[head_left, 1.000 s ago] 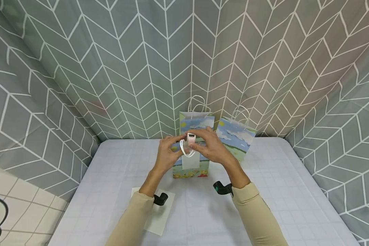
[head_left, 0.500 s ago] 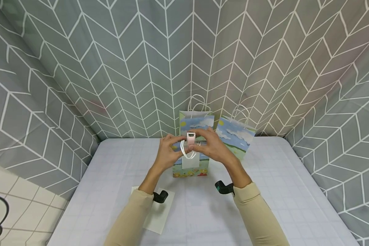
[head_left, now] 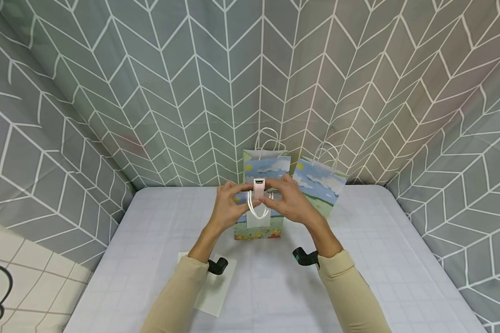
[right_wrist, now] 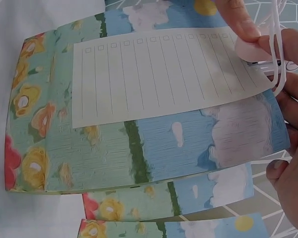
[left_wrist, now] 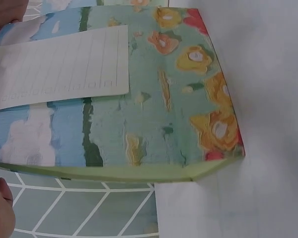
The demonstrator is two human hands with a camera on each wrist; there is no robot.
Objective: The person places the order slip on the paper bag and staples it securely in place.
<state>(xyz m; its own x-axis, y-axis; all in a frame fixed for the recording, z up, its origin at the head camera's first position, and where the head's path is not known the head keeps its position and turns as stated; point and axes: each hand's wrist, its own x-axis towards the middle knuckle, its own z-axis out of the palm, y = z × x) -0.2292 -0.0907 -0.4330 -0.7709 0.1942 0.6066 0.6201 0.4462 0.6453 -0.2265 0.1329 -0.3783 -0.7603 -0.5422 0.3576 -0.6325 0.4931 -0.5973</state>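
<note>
Handle loop [head_left: 251,202]: shifted rightward, lower, between the hands.
Pink tool [head_left: 259,189]: long axis fore-and-aft, neither hand nearer.
Left hand [head_left: 227,204], right hand [head_left: 290,200]: both pinching it.

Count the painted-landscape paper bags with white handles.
3: the front bag, bearing a lined cream paper card; the rear bag behind it; the angled bag at right.

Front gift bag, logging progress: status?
Left hand, right hand pinching pink device at top of gift bag. Lined card against bag front. Handle loop close by.
</note>
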